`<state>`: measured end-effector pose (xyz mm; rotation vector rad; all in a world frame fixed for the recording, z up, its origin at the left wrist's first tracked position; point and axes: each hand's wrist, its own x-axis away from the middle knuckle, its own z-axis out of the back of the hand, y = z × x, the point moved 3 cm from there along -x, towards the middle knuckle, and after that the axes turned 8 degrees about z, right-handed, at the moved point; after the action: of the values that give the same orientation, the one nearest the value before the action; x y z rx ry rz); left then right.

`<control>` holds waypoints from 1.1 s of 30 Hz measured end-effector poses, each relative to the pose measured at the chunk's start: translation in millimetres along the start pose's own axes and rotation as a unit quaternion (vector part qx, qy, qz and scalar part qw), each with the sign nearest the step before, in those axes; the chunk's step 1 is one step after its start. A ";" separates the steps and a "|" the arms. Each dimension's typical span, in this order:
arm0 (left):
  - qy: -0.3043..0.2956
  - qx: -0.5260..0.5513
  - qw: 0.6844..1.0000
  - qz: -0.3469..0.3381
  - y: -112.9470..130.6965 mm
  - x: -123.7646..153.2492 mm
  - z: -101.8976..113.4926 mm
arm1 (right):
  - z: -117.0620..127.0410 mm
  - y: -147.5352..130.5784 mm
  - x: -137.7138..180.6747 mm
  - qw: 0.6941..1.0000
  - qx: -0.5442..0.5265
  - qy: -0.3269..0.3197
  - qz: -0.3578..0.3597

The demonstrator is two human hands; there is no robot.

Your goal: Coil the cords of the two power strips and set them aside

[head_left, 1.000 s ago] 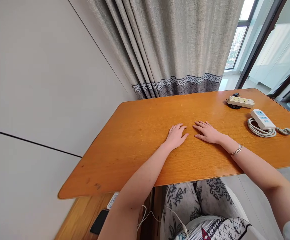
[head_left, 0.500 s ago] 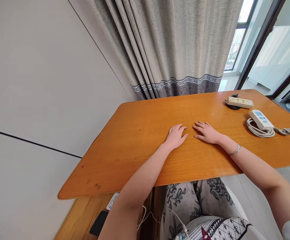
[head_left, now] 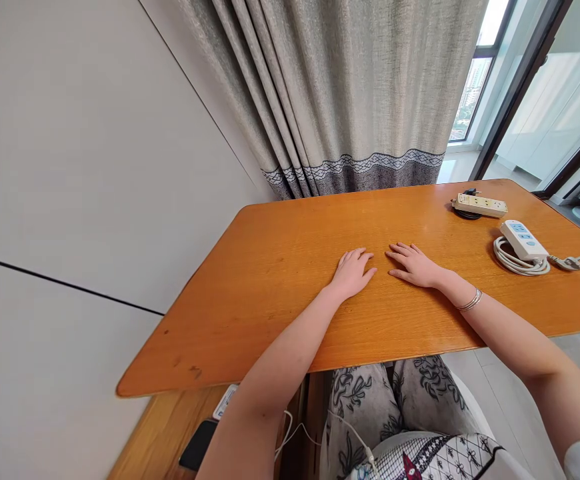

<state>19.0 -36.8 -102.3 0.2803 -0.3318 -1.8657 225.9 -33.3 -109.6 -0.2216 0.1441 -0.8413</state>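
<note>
My left hand [head_left: 353,272] lies palm down on the orange-brown wooden table [head_left: 270,280], fingers stretched out and holding nothing. A short gap to its right, my right hand [head_left: 415,265] also rests flat on the wood with its fingers apart. Silvery bangles circle the right wrist. Nearest to the right hand is a white power strip [head_left: 524,240] with its cable coiled beside it and its plug pointing right. Behind that sits a cream power strip [head_left: 481,205] with a black cord partly under it.
Past the far table edge hangs a grey curtain [head_left: 360,87]; a pale panelled wall [head_left: 95,167] borders the left side. Below the table at lower left, a black phone [head_left: 199,445] and a white device [head_left: 225,402] lie on a wooden surface. A white cable runs near my lap.
</note>
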 end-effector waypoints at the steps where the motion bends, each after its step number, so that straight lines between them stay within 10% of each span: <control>1: -0.003 0.000 1.000 0.000 0.4 0.3 0.2 | 0.0 0.2 0.0 1.000 0.000 0.001 0.001; 26: 0.030 -0.020 0.999 -0.006 -3.6 -5.6 -7.0 | 0.6 -0.6 -4.4 1.000 0.003 0.000 -0.013; 33: 0.057 0.011 0.998 0.009 -2.6 -1.4 -7.7 | 46.7 23.9 31.4 0.992 0.031 0.108 -0.050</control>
<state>19.8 -35.3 -110.4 0.3959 -0.2746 -1.8205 273.8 -35.1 -71.6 -0.0790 0.3102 -0.9666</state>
